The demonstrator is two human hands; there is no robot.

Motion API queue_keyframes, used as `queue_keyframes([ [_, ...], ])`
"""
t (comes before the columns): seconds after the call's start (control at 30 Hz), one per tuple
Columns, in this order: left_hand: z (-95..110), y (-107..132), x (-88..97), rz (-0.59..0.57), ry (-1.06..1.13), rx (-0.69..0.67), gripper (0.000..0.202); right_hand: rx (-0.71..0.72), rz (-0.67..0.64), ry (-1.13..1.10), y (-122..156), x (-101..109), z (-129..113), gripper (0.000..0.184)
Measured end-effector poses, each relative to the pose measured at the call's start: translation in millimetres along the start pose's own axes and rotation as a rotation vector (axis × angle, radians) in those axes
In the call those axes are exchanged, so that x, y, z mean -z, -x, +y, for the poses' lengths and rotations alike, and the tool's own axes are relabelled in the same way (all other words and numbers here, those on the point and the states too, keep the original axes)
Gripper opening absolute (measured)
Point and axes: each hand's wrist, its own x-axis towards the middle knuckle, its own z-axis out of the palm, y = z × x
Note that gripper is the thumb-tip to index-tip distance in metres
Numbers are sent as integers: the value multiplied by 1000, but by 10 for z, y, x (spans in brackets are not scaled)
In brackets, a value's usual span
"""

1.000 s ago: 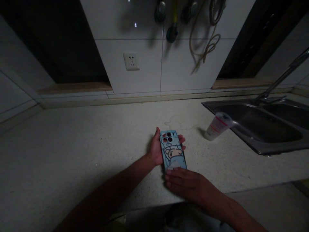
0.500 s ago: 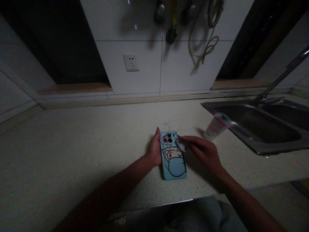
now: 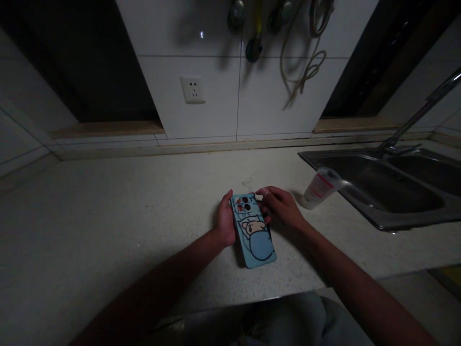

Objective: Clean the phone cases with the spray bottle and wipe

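Note:
A phone in a pale blue case (image 3: 255,240) lies on the speckled countertop (image 3: 108,226), its back facing up and showing a cartoon bear print and a camera block. My left hand (image 3: 225,221) steadies its left edge near the camera block. My right hand (image 3: 280,206) sits at the top right corner of the phone, pinching a small white cloth or tissue (image 3: 259,197) at the fingertips. The fingers hide most of that white piece.
A white and red squeeze tube (image 3: 320,188) lies tilted just right of my right hand, by the steel double sink (image 3: 396,225) with its tall faucet (image 3: 414,113). A wall socket (image 3: 192,90) and hanging hoses (image 3: 304,67) are on the tiled wall behind.
My right hand has moved up from the phone's lower end to its top right corner, with the white piece in its fingers. My left hand has shifted slightly down the phone's left edge.

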Motion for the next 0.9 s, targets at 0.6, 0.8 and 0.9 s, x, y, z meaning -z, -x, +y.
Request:
queue_keyframes([
  [0.6, 146, -103, -47, 199, -364, -593, 40, -49, -336, -9, 86, 21, -15, 52],
  [0.8, 167, -136, 6, 196, -610, -644, 36, 9, 31, 84, -14, 188, -83, 39],
  [0.9, 181, -100, 80, 308, -1021, -660, 45, 90, 264, 211, -76, 404, -82, 34],
])
